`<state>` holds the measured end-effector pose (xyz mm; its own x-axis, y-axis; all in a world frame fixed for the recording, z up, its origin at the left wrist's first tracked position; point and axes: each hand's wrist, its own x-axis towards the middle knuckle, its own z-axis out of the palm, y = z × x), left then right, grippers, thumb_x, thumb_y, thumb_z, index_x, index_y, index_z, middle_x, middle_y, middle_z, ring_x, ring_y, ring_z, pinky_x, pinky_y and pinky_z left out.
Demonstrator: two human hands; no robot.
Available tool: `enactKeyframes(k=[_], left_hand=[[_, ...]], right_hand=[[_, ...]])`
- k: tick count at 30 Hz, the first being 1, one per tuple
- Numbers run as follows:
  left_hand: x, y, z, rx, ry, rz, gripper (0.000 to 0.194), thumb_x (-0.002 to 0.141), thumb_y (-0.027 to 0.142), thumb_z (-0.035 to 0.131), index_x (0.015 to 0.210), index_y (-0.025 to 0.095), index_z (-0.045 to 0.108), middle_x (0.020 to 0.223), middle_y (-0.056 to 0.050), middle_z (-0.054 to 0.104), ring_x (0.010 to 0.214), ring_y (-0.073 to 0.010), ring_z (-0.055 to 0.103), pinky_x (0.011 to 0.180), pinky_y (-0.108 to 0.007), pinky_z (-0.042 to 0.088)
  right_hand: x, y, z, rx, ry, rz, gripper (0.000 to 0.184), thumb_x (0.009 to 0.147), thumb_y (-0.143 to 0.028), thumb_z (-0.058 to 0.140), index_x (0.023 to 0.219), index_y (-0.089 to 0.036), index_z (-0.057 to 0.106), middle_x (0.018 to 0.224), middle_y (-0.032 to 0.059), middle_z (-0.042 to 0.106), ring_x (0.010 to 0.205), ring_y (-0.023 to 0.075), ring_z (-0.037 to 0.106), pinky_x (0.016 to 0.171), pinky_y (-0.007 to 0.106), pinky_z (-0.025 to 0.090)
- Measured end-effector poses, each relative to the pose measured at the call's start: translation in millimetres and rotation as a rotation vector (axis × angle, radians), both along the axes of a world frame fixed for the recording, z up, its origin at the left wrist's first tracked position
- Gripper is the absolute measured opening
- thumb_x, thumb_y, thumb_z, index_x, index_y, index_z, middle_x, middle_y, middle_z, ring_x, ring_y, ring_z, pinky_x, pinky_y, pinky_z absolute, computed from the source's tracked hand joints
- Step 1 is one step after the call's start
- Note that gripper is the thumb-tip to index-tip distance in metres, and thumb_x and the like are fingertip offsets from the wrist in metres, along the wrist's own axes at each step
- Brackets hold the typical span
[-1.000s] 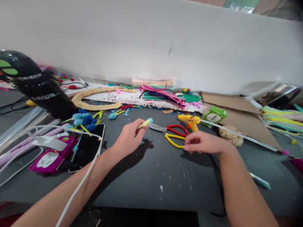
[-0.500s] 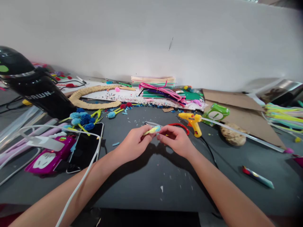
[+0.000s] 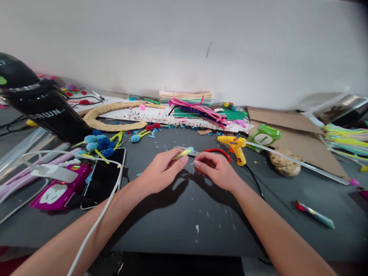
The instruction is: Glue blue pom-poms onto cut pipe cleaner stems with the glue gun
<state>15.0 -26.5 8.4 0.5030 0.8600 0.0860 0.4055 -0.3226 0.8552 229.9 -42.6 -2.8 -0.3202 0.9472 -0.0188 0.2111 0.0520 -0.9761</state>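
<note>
My left hand (image 3: 163,168) is closed in a pinch on a short fuzzy pipe cleaner piece (image 3: 184,153), yellow-green with a light blue end that points up and to the right. My right hand (image 3: 215,168) is just to the right, its thumb and fingers curled together. Whatever its fingertips hold, if anything, is too small to make out. A narrow gap separates the two hands. Behind and partly under them lie scissors with red handles (image 3: 220,150), their metal blades pointing left. The right hand hides part of the scissors.
A yellow glue gun (image 3: 234,147) with a long clear stick lies to the right, near a green tape measure (image 3: 264,137) and a round stone-like lump (image 3: 284,163). At left are a phone (image 3: 105,180), a purple device (image 3: 60,189), blue pom-pom flowers (image 3: 100,142) and a black bottle (image 3: 54,111).
My hands have drawn slightly apart. The right fingers have come off the blue end of the pipe cleaner piece, which stays in my left hand.
</note>
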Motion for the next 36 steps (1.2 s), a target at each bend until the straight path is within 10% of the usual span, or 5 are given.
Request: enactKeyframes(k=[36], left_hand=[[8.2,0.5,0.2,-0.239,-0.216,-0.013,0.033,0.095,0.047,0.048,0.082,0.017,0.05,0.063,0.005,0.046,0.056,-0.0086,0.041,0.054,-0.022,0.035]], right_hand=[[-23.3,-9.6,-3.7,0.098,0.061,-0.251,0.027,0.083,-0.046,0.068,0.087,-0.02,0.066,0.074,0.0013,0.064,0.065,0.014,0.059,0.061,0.026,0.05]])
